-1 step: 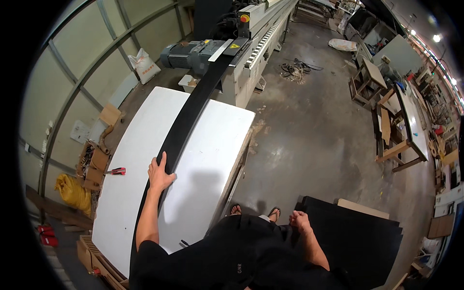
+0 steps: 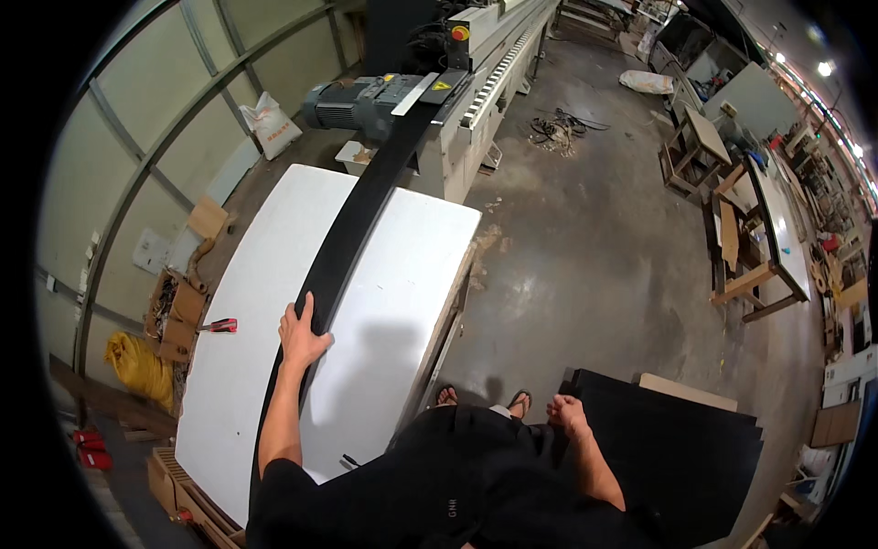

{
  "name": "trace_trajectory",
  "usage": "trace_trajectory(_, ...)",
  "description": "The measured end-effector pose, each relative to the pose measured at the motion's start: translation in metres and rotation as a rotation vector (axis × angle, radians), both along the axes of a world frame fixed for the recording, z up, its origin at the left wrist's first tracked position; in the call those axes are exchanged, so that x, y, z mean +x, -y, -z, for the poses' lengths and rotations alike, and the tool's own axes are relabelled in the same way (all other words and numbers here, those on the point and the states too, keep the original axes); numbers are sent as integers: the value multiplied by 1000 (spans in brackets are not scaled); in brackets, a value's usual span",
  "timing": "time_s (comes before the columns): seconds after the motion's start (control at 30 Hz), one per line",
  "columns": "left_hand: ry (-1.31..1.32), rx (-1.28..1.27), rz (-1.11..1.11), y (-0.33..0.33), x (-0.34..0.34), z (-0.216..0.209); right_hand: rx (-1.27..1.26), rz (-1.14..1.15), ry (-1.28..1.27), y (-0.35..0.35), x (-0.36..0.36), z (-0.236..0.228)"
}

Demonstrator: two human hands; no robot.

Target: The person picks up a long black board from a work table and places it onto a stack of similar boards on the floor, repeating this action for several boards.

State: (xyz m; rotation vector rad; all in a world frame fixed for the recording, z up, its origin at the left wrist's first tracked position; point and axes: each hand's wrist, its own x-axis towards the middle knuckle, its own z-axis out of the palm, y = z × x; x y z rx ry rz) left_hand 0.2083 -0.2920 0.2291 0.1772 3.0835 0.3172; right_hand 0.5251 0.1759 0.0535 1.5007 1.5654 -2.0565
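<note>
A long, narrow black board (image 2: 352,218) lies lengthwise on a white-topped table (image 2: 416,247), and its far end meets a machine (image 2: 430,96). My left hand (image 2: 300,337) grips the near part of this board, thumb along its right edge and fingers over the top and left side. My right hand (image 2: 569,416) hangs at my right side with curled fingers, close to a stack of black panels (image 2: 672,448). Whatever its fingers may hold is hidden. A red and black screwdriver-like tool (image 2: 219,326) rests at the table's left edge, and a small dark object (image 2: 349,460) lies near my body.
A grey motor (image 2: 343,102) and a red emergency button (image 2: 459,34) sit on the machine. Tangled cables (image 2: 562,130) lie on the floor beyond. Wooden-framed benches (image 2: 764,238) stand at right. A cardboard box (image 2: 174,316) and yellow sack (image 2: 139,361) are beside the left wall.
</note>
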Motion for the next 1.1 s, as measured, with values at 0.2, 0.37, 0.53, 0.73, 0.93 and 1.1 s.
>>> trace_trajectory(0.2, -32, 165, -8, 9, 80, 12, 59, -110, -65, 12, -43, -22)
trace_trajectory(0.37, 40, 438, 16, 7, 135, 2, 104, -488, -259, 59, -124, -78)
trace_trajectory(0.53, 186, 566, 127, -24, 165, -22, 50, -729, -551, 116, -176, -128)
trace_trajectory(0.73, 468, 662, 294, -76, 156, -40, -442, -597, -621, 150, -160, -162)
trace_trajectory(0.93, 692, 707, 491, -146, 120, -29, -389, -406, -685, 130, -127, -162)
trace_trajectory(1.1, 655, 500, 794, -214, 116, -23, -294, 28, -654, 105, -105, -132)
